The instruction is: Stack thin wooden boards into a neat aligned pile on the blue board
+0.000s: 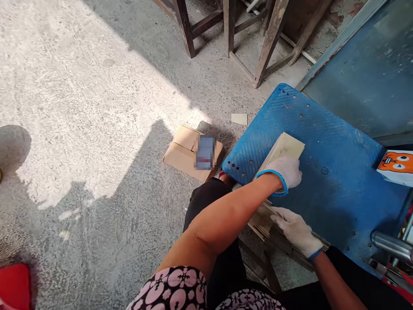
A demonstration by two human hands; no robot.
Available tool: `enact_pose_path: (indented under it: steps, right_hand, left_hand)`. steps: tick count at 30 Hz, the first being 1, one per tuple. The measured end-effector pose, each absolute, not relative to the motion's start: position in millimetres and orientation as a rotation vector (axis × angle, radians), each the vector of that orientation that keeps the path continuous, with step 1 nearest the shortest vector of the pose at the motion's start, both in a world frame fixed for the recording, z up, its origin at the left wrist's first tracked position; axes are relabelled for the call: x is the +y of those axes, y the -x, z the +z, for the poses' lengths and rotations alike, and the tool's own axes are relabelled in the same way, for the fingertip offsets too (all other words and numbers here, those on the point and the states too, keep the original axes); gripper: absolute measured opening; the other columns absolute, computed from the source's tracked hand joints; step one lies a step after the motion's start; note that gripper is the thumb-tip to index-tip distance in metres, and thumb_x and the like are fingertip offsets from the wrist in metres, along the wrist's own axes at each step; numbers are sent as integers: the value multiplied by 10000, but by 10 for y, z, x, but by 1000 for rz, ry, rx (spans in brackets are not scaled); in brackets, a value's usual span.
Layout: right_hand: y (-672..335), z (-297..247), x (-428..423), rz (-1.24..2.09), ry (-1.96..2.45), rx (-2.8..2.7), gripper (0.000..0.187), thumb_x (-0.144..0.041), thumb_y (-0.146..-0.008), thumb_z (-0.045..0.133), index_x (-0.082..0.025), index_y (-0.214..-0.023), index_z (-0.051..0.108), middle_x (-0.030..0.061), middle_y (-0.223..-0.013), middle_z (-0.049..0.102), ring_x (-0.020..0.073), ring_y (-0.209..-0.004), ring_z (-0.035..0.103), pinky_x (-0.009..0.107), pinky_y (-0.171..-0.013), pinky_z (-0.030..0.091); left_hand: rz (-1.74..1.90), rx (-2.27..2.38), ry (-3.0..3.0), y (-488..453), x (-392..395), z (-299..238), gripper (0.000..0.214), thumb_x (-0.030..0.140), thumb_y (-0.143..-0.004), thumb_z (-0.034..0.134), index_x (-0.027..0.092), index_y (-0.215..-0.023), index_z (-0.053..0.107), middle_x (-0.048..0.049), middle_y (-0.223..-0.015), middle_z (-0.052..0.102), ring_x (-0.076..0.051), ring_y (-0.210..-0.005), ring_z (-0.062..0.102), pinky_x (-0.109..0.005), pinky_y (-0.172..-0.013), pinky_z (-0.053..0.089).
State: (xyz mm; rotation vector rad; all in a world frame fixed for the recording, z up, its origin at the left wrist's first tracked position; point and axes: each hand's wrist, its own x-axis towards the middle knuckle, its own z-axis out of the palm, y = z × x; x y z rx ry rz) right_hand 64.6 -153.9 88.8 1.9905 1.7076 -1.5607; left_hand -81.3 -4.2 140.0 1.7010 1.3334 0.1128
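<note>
My left hand (pixel 285 173), in a white glove with a blue cuff, lies on a stack of thin pale boards (pixel 285 147) resting on the blue machine table (pixel 322 142), fingers curled over the stack's near end. Closer to me, my right hand (pixel 297 231), also gloved, grips the edge of a lower bundle of thin boards (pixel 277 239) that overhangs the table's near edge above my lap.
A cardboard box (pixel 185 153) sits on the concrete floor left of the table, with a small board offcut (pixel 239 119) beyond it. Wooden stool legs (pixel 232 30) stand at the top. An orange-printed carton (pixel 398 165) and a metal handle (pixel 390 245) are at the right.
</note>
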Motion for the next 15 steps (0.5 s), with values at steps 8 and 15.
enact_pose_path:
  steps: [8,15]
  right_hand:
    - [-1287,1565,-704,-2080,-2467,1333,381,-447,-507,860,-223,-796,752,34,-744,699,150,-568,581,234,-467,470]
    - [-1395,1571,-147,-2050,-2686,1414,362,-395,-519,856,-169,-751,693,28,-657,658,153,-556,600,248,-474,506]
  left_hand:
    - [76,1214,-1563,926,52,1426,480,481,-931,402,149,-1069,719,-99,-1006,737,-227,-944,674,-262,-769,484]
    - [78,1253,-1514,828,72,1213,392,323,-941,394,173,-1124,706,-77,-1079,729,-190,-985,662,-218,-805,479]
